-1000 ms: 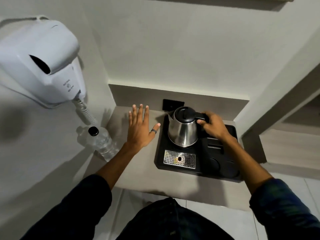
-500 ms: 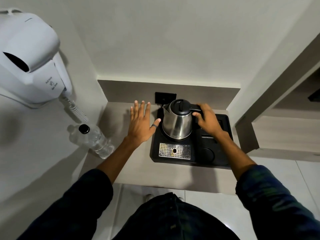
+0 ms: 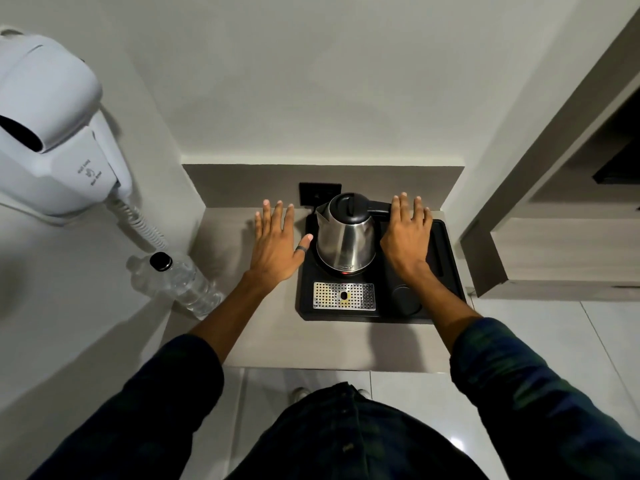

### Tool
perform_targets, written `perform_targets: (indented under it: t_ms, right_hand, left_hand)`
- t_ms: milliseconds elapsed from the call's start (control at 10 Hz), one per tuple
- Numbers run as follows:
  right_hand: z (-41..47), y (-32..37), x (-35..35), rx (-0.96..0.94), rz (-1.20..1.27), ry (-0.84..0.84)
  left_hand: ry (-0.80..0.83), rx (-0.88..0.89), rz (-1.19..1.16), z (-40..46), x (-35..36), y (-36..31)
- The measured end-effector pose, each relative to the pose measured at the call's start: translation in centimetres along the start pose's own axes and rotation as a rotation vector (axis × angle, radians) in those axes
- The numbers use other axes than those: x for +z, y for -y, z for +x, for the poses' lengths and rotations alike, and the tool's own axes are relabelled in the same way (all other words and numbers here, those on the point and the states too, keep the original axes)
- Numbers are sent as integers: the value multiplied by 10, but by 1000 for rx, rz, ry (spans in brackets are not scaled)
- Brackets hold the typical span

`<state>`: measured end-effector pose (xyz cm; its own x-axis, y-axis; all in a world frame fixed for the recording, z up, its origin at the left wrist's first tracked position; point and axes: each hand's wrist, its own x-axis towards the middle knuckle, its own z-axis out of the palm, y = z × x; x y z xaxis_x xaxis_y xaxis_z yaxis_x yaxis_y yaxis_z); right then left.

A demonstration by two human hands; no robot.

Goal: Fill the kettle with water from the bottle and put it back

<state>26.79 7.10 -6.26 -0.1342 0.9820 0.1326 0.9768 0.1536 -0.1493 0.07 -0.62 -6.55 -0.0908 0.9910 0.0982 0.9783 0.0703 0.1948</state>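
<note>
Both hands, left [image 3: 277, 245] and right [image 3: 406, 237], hover flat and empty beside the kettle [image 3: 346, 242] at frame center; bottle [image 3: 180, 284] stands lower left.

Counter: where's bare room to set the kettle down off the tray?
Free: the strip of counter in front of the tray, and the patch between the bottle and the tray, though the left hand is over its back part. Crowded: the tray, with kettle, drip grate and right hand.

Beige counter [image 3: 277, 337], black tray [image 3: 450, 271] at back, water bottle [image 3: 180, 282] at left
</note>
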Motion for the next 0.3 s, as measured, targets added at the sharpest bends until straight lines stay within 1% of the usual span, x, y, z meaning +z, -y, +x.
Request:
perform_targets:
  t_ms: [100,200,300]
  right_hand:
    - [-2,2,-4,6,13,23]
    - [-9,1,0,-1,83,-7]
    - [-12,2,-8,-38,200,-126]
  left_hand:
    - [30,2,7,-4,-1,-4]
    - [29,9,24,-8,1,-7]
    - [-72,33,6,-11,-7,-11]
